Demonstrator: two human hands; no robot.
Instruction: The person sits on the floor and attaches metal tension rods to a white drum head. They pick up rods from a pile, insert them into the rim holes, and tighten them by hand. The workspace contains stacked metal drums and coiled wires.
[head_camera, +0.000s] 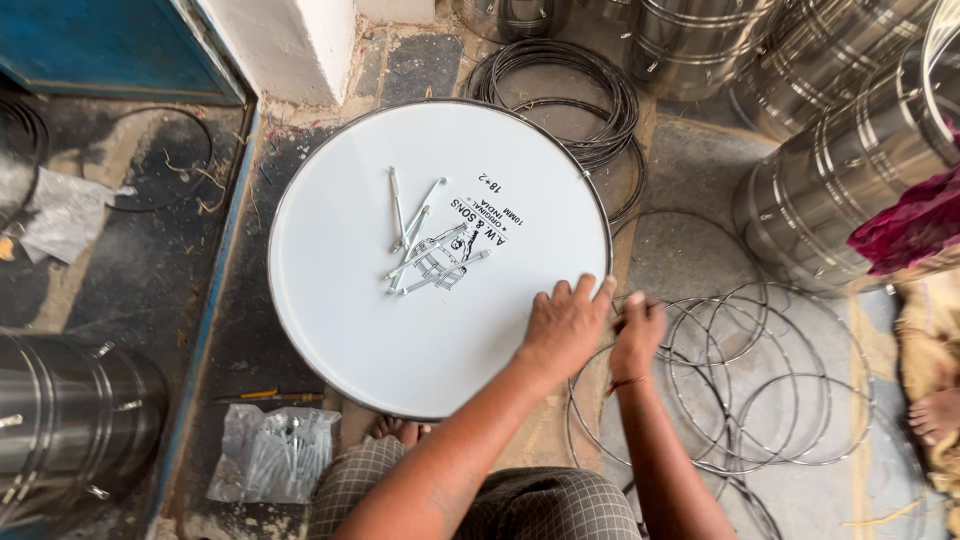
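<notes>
A large round drum with a white head (340, 310) and a thin metal rim lies flat on the floor in front of me. Several long metal bolts (425, 250) lie loose in a pile near its middle, over a black printed mark. My left hand (565, 325) rests flat on the drumhead at its right edge, fingers spread. My right hand (638, 332) is just beyond the rim, fingers curled at the drum's side; whether it grips something there is hidden.
Several thin metal hoops (760, 380) lie on the floor at the right, more dark wire rings (590, 95) behind the drum. Shiny steel drum shells (830, 170) stand at the back right, another (70, 420) at the left. A plastic bag of bolts (275, 455) lies near my knee. Another person's foot (935, 415) shows at the right.
</notes>
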